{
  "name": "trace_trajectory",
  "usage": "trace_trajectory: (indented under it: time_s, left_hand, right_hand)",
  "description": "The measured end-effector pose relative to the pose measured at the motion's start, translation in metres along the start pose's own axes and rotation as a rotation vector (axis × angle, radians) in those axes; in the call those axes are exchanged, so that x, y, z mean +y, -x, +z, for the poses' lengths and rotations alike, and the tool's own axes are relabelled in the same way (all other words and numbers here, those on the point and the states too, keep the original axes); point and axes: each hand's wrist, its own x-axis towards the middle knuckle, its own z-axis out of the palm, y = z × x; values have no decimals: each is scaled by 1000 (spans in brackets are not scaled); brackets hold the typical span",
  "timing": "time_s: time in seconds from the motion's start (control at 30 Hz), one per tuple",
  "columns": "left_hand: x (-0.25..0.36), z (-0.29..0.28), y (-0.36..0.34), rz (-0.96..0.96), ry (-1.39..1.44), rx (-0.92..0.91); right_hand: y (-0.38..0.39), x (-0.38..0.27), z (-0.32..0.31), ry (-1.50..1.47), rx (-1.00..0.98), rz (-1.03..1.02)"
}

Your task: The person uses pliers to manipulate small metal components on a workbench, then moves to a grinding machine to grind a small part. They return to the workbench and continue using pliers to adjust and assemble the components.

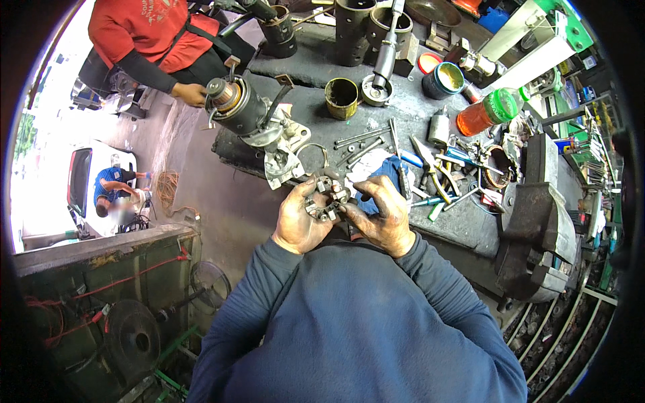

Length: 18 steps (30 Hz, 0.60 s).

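Close in front of my body I hold a ring-shaped metal brush holder [327, 212], with small blocks and springs around its rim. My left hand [295, 220] grips its left side, fingers curled round it. On the opposite side my right hand [386, 216] pinches its edge between thumb and fingers. The fingers hide part of the ring. Beyond my left hand stands a starter motor [245, 117] with a copper-coloured commutator [224, 94] at its upper end. A co-worker's hand [191, 94] touches that end. A blue cloth [386, 176] lies just past my right hand.
Pliers [430, 164], screwdrivers and bolts lie scattered on the dark workbench [312, 87]. A yellowish can [341, 98], a grease tub [445, 79] and a bottle of orange liquid [480, 115] stand behind. A bench vise [541, 221] occupies the right. Another person [114, 188] crouches by a white car.
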Motion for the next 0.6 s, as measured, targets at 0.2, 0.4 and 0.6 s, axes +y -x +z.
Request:
trace_trajectory:
  time_s: [0.2, 0.4, 0.6]
  left_hand:
    - [-3, 4, -5, 18, -22, 28]
    - [-5, 0, -2, 5, -40, 124]
    - [-6, 6, -15, 15, -4, 92]
  right_hand:
    - [5, 4, -4, 15, -51, 78]
    - [22, 39, -50, 233, -110, 167]
    - [42, 69, -98, 345, -75, 349]
